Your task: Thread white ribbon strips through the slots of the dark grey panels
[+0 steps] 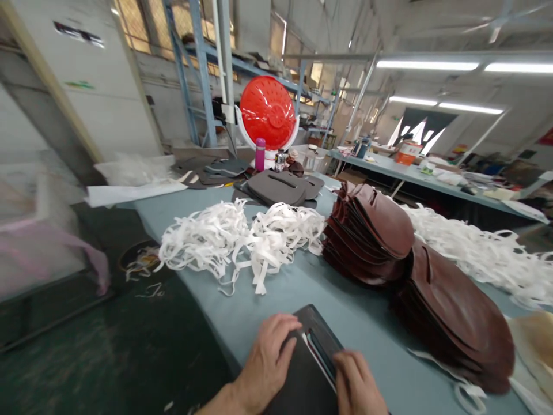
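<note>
In front of me lies a dark grey, leather-like panel with a long slot cut in it. A thin white strip runs along the slot's left edge. My left hand has curled fingers and thumb on the panel beside the upper end of the slot. On the other side, my right hand grips the panel near the slot's lower end, its fingertips partly hidden. The panel's near end is cut off by the frame.
Brown leather pieces are stacked in two piles at the right. White tape heaps cover parts of the blue table. Behind are grey panels, a pink bottle and a red round heater-like device.
</note>
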Tool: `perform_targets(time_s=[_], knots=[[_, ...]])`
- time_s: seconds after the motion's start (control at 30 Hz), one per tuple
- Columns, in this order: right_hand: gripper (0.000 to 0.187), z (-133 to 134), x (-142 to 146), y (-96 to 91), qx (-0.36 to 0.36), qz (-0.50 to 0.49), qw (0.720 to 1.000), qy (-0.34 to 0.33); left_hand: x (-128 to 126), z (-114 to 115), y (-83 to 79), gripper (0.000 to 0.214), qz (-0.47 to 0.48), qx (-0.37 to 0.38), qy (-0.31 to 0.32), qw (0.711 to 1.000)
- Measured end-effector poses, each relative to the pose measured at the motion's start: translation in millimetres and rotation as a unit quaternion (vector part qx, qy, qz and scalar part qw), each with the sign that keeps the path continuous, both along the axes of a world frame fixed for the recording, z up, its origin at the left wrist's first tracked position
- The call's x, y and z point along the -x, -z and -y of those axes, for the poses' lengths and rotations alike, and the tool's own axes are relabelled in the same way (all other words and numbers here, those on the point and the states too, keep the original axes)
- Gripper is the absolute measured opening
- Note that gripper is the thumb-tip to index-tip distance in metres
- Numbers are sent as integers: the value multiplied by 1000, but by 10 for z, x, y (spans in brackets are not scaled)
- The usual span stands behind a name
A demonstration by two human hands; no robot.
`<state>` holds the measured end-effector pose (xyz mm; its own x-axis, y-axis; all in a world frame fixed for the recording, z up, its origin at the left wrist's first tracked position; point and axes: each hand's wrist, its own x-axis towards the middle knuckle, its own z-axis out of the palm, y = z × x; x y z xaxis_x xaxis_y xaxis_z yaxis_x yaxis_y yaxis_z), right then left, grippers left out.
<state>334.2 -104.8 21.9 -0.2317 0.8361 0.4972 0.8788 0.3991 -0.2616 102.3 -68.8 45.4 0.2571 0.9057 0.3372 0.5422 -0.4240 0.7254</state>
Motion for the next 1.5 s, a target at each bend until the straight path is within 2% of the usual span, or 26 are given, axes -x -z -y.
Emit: perform_targets(time_s=[0.1, 0.17, 0.23, 0.27, 0.33, 0.4, 0.47, 0.57, 0.67, 0.77, 0.83, 0.9, 0.97, 1.0, 1.03, 1.1, 1.17, 1.2, 1.27, 1.33, 1.43, 1.5], knots=[[25, -546, 692, -302, 19, -58, 998, 1, 339, -407, -87, 27, 37, -59, -134, 988], [30, -941, 1125, -540, 39, -81, 996, -11, 579, -727, -134, 34, 57, -103, -230, 966], [36, -1317, 1490, -763, 58, -87, 994, -41, 769, -1037, -154, 44, 91, -124, -300, 941], [39, -1485, 1642, -854, 68, -79, 993, -59, 827, -1173, -150, 50, 113, -122, -312, 935], [46, -1751, 1872, -965, 78, -63, 991, -85, 857, -1386, -106, 63, 154, -101, -296, 937], [46, -1903, 1980, -972, 85, -51, 991, -90, 777, -1496, -28, 65, 158, -83, -254, 951], [36, -1931, 1942, -888, 93, -45, 992, -71, 630, -1508, 59, 57, 128, -82, -218, 964], [26, -1764, 1616, -706, 103, -41, 993, -26, 401, -1436, 152, 42, 70, -95, -156, 981], [26, -1423, 1060, -610, 102, -76, 992, 15, 274, -1439, 180, 41, -55, -111, -128, 984], [24, -1000, 432, -653, 89, -189, 973, 94, 264, -1583, 147, 41, -148, -99, -168, 970], [28, -713, 86, -731, 89, -234, 954, 162, 266, -1672, 78, 39, -158, -83, -174, 968], [31, -457, -117, -813, 109, -271, 935, 200, 215, -1664, -45, 42, -146, -81, -184, 969], [32, -270, -143, -874, 153, -313, 918, 192, 91, -1518, -213, 43, -108, -103, -196, 969], [32, -210, -97, -891, 179, -332, 910, 172, 8, -1395, -305, 43, -78, -120, -176, 974], [31, -171, -26, -898, 204, -347, 904, 146, -84, -1249, -393, 42, -46, -133, -123, 982], [29, -130, 147, -886, 238, -370, 893, 97, -265, -934, -536, 39, -16, -104, 73, 992], [29, -84, 283, -852, 250, -372, 890, 88, -408, -668, -607, 31, -8, -22, 235, 972], [30, -43, 317, -834, 252, -359, 893, 103, -455, -575, -611, 27, -11, 28, 281, 959], [30, 89, 301, -801, 261, -314, 901, 148, -491, -477, -568, 30, -22, 120, 318, 940], [27, 267, 193, -773, 285, -273, 902, 175, -460, -470, -477, 36, -28, 193, 317, 928], [27, 543, -27, -709, 318, -266, 893, 176, -359, -519, -309, 39, -22, 265, 293, 918], [28, 697, -137, -633, 322, -281, 886, 178, -299, -529, -207, 39, -24, 283, 268, 921]])
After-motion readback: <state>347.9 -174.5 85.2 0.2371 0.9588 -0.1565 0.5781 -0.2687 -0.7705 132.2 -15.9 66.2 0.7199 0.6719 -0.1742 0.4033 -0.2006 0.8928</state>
